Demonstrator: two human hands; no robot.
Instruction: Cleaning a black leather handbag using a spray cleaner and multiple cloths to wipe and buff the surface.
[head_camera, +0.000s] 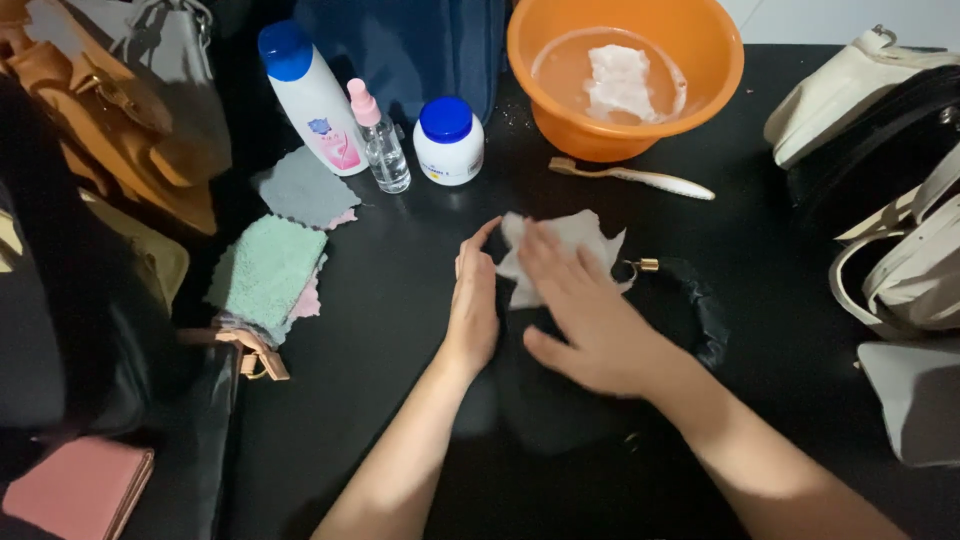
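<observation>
My right hand lies flat with fingers spread on a white cloth, pressing it against a black bag that rests on the black table. My left hand stands on its edge against the bag's left side, fingertips touching the cloth's corner. A small gold clasp shows on the bag just right of the cloth. Most of the bag blends into the dark table and is hidden under my hands.
An orange basin with water and a white cloth stands at the back. A toothbrush, white jar, spray bottle and white bottle are nearby. Folded cloths lie left. Bags crowd both table sides.
</observation>
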